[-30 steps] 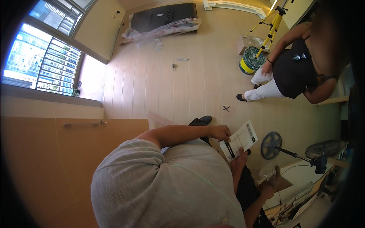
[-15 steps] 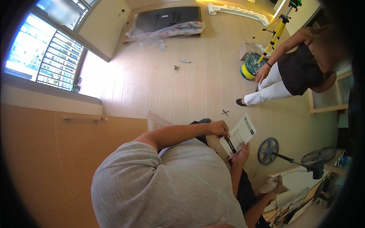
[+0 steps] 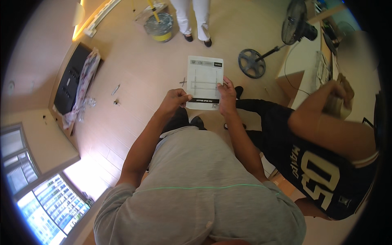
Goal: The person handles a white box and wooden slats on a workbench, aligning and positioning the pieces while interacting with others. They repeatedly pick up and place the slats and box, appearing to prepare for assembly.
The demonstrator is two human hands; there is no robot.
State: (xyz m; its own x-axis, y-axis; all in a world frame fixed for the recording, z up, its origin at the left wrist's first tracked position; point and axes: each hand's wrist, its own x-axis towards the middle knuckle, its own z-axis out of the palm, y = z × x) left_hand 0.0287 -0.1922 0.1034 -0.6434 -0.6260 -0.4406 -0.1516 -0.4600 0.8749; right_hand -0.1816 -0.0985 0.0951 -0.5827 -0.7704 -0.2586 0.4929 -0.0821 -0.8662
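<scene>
Both my hands hold up a white printed instruction sheet [image 3: 204, 77] in front of me, its printed lines and diagram facing me. My left hand [image 3: 176, 100] pinches the sheet's lower left corner, thumb on the front. My right hand [image 3: 227, 96] grips its right edge, with the thumb on the paper and the fingers partly behind it. Just left of the sheet, a small dark cross-shaped thing [image 3: 182, 82] lies on the floor.
A bucket [image 3: 159, 27] with a yellow band stands ahead, beside a person in white trousers [image 3: 191, 16]. A standing fan [image 3: 252, 63] is at right; another person in a dark jersey [image 3: 314, 163] is close on my right. A television [image 3: 71, 83] with plastic wrap lies at left.
My view has turned to the right. The sheet is now held upright and square before me, my left hand moved to its lower left corner. The person in the jersey shows more fully.
</scene>
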